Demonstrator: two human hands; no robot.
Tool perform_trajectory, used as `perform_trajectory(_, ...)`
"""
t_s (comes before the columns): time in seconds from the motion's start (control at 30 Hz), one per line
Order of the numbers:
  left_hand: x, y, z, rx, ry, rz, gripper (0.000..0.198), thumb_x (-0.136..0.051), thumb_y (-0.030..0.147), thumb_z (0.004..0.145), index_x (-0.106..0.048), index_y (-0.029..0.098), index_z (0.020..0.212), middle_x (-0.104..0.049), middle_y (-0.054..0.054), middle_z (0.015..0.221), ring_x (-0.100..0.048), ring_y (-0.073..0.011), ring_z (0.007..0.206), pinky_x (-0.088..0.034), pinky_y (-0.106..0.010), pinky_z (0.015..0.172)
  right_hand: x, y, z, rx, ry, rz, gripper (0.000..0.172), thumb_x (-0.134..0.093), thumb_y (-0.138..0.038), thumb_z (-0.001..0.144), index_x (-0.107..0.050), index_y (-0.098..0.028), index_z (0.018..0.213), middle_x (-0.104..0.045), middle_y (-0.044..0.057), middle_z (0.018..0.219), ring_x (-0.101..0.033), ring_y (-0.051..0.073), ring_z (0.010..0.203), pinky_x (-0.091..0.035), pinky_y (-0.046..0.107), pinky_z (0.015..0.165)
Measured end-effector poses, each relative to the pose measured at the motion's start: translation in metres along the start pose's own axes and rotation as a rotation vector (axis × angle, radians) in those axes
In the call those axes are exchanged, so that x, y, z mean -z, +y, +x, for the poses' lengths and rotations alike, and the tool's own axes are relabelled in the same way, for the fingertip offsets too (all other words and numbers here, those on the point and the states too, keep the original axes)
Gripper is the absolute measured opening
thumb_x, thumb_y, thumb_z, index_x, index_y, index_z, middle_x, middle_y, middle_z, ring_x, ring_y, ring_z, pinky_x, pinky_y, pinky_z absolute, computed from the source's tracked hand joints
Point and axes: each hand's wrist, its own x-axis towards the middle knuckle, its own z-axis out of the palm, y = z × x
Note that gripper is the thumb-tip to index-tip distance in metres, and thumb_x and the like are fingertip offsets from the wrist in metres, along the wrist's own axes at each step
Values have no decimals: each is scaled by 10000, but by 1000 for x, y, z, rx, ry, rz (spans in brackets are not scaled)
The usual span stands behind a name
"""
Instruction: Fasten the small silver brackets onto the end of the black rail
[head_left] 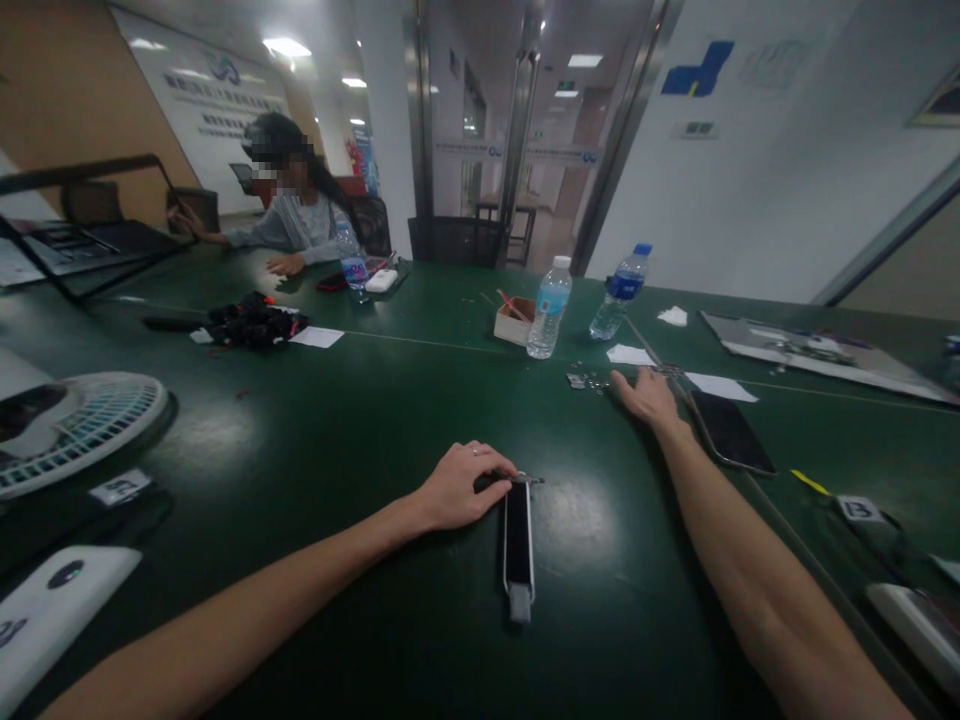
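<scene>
My left hand (469, 487) rests on the table with its thumb and fingers closed at the upper end of a long, narrow black device (517, 535) with white edges. A grey tab (520, 603) sticks out of the device's lower end. A small metal piece (534, 481) lies across its top, beside my fingertips. Further off to the right, my right hand (651, 398) reaches over the table with thumb and fingers apart. Small metal parts (576, 381) lie scattered just left of it. More small metal bits (670, 370) are by its fingertips, too small to name.
Two water bottles (550, 308) and a small open box (513, 322) stand beyond my hands. A phone (731, 430) lies right of my right forearm. To the left are a white fan (112, 425) and a black bundle (255, 322). Another person (300, 220) sits across the table.
</scene>
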Motion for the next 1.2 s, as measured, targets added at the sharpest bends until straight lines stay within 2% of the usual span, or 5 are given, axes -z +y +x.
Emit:
perform_trajectory(0.33, -1, -2, 0, 9, 0, -25, 173, -560, 215, 887, -648, 216, 1036, -653, -24, 1050, -555, -212, 994, -397, -365, 843, -28, -36, 30, 336, -195, 66, 828, -305, -711, 843, -337, -130, 1432, -366, 154, 1460, -358, 300, 1327, -279, 442, 1085)
perform_trajectory(0.53, -1, -2, 1, 6, 18, -13, 160, -563, 211, 880, -658, 212, 1008, -662, -26, 1041, -561, -211, 992, -398, -364, 847, -28, -46, 17, 488, -198, 35, 591, -388, -542, 888, -477, -187, 1352, -396, 78, 1454, -328, 273, 1351, -286, 446, 1093)
perform_trajectory(0.77, -3, -2, 2, -3, 40, 5, 157, -575, 212, 871, -659, 217, 1004, -669, -19, 1022, -572, -204, 966, -398, -356, 845, -20, -63, -30, 566, -211, 21, 551, -324, -445, 935, -460, -128, 1365, -388, 109, 1455, -315, 240, 1361, -283, 396, 1103)
perform_trajectory(1.03, -3, -4, 1, 9, 38, 3, 169, -563, 226, 877, -657, 221, 1018, -661, -22, 1018, -573, -205, 941, -401, -357, 842, -3, -85, -113, 614, -274, 52, 595, -287, -451, 945, -399, -84, 1400, -309, 148, 1491, -236, 237, 1394, -234, 394, 1125)
perform_trajectory(1.2, -3, -5, 0, -10, 27, 2, 181, -554, 235, 882, -647, 213, 1035, -652, -19, 1012, -570, -199, 918, -401, -356, 830, 21, -94, -147, 623, -477, 48, 663, -323, -457, 934, -308, -24, 1435, -206, 200, 1514, -153, 281, 1409, -192, 434, 1137)
